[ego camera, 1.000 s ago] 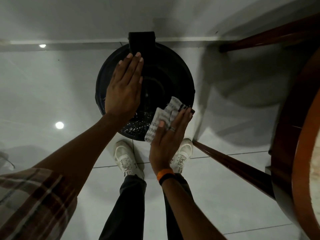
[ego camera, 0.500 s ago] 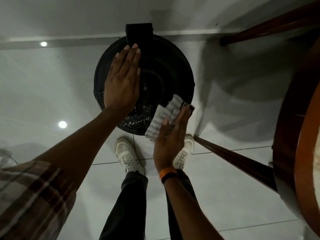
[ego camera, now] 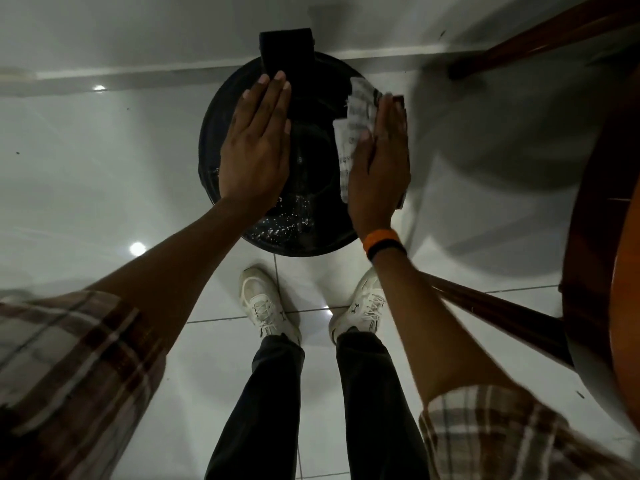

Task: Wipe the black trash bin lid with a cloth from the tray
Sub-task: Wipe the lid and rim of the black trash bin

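Wiping stage: underway, by my judgement; droplets show on the lid's lower part
Lid point(ego camera: 311, 157): black, round, upper centre of frame, on the white tiled floor point(ego camera: 86, 161)
Left hand point(ego camera: 258, 143): flat, fingers straight, grasping nothing; palm on the lid's left half
Right hand point(ego camera: 379, 157): flat, pressing the cloth point(ego camera: 355, 123) against the lid's right edge; not clenched
Cloth: pale, printed, bunched, partly under the palm
Risk: cloth could slip off the rim under an open palm; wooden table leg point(ego camera: 491, 306) stands near the right forearm, a likely knock
Tray: not in view
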